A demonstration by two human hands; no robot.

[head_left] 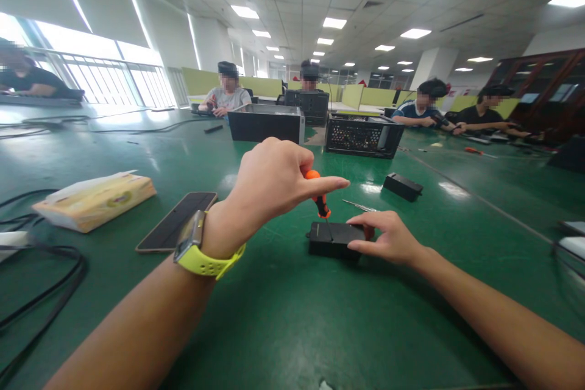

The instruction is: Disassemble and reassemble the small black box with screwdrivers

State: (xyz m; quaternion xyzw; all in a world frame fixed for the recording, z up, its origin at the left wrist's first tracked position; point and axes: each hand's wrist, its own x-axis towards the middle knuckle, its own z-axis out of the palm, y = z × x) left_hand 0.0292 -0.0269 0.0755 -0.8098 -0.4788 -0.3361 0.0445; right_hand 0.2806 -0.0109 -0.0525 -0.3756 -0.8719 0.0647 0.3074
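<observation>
An orange and black screwdriver [322, 204] is gripped from above by my left hand [278, 173], thumb stretched along to the right. Its thin shaft points down and its tip meets the top of a small black plastic box [336, 239]. Fingers and thumb of my right hand [386, 236] clasp the right end of this box, which lies flat on the green table [283, 323]. Just behind it lies a pair of thin metal tweezers or a similar slim tool [360, 205]. A second black box [403, 187] sits farther back to the right.
A phone [176, 222] and a tissue pack [95, 200] lie to the left, with black cables [43, 298] at the edge. Computer cases [265, 125] [363, 135] stand at the back. Several people sit around the table. Another screwdriver [475, 151] lies far right.
</observation>
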